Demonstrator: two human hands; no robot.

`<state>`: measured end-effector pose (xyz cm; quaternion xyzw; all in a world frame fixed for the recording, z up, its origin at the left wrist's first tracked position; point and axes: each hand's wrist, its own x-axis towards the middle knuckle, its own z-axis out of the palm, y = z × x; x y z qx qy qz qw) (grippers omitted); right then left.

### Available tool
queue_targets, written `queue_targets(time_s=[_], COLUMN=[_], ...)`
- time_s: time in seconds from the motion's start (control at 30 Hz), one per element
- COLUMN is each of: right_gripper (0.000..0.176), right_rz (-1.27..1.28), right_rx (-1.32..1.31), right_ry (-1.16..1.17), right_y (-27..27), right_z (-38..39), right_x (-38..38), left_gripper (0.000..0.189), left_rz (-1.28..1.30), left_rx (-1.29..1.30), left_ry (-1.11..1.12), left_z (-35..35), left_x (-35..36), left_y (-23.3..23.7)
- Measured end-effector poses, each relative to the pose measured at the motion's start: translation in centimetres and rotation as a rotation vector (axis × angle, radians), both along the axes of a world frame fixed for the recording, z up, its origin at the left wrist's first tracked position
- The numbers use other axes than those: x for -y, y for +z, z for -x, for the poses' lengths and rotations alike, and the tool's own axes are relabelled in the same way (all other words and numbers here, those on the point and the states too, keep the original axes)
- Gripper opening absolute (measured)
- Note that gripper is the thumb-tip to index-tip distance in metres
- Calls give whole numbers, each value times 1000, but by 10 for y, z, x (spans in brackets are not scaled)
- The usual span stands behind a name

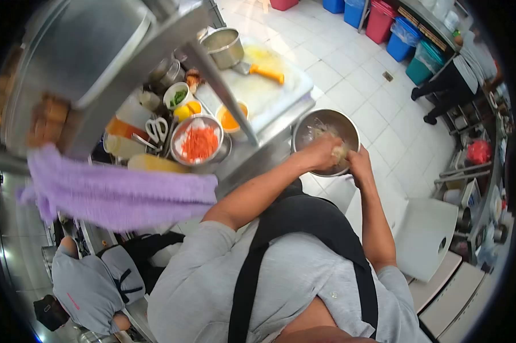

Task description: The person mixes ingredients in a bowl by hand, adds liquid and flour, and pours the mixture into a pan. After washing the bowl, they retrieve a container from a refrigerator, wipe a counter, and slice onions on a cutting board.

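Observation:
A round metal mixing bowl (301, 127) is held in front of my body, over the floor beside the counter. My right hand (358, 164) grips its rim on the near right side. Reaching into the bowl, my left hand (325, 153) has its fingers curled around some pale stringy food (340, 152). More translucent whitish strands (318, 130) lie along the far inner wall of the bowl.
Left of the bowl, a counter holds a white cutting board (286, 94), a yellow-handled scraper (266, 73), a metal pot (223, 48), shredded carrot (199, 143) and scissors (156, 130). A purple towel (126, 194) hangs nearby. Two other people (89, 286) stand farther off.

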<state>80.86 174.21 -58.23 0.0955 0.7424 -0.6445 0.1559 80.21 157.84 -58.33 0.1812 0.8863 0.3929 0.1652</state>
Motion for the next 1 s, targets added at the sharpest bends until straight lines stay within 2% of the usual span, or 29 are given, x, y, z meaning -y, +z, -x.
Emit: queue_targets(time_s=[0.03, 0.1, 0.13, 0.2, 0.27, 0.37, 0.4, 0.53, 0.67, 0.73, 0.8, 0.9, 0.93, 1.0], right_gripper=[36, 43, 45, 48, 50, 49, 48, 44, 42, 40, 41, 56, 64, 74], right_rz=[17, -35, -7, 61, 95, 113, 116, 78, 53, 66, 132, 128, 92, 21], right_rx=[-3, 85, 121, 223, 233, 212, 218, 205, 210, 218, 289, 427, 322, -273], right_ry=[-52, -24, -26, -26, 42, 168, 218, 503, 820, 986, 1106, 1258, 1379, 1256], right_y=[4, 10, 26, 52, 44, 35, 27, 10, -2, -10, -23, -9, -17, -25], right_z=[17, 57, 77, 108, 150, 223, 250, 342, 413, 428, 433, 431, 437, 450], right_x=[-2, -16, -16, -10, -6, 4, 8, 30, 80, 119, 156, 194, 205, 230], left_gripper=[37, 30, 28, 26, 23, 23, 23, 22, 22, 22, 22, 22, 22, 19], left_rz=[-90, -48, 10, 26, 32, 25, 11, 8, 87, 135, 245, 375, 417, 421], left_rx=[73, 0, -205, -322, -430, 28, 70, 9, -61, -166, -147, -69, -34, -84], left_ry=[-72, -13, 73, 222, 323, 165, 172, 425, 811, 1052, 1220, 1376, 1406, 1470], left_z=[25, 68, 83, 122, 154, 195, 209, 257, 284, 282, 280, 272, 270, 265], left_x=[-2, -10, -13, -11, -5, 7, 11, 31, 51, 62, 81, 104, 111, 120], left_y=[3, 11, 15, 21, 28, 42, 46, 11, 18, 21, 9, -2, -4, -10])
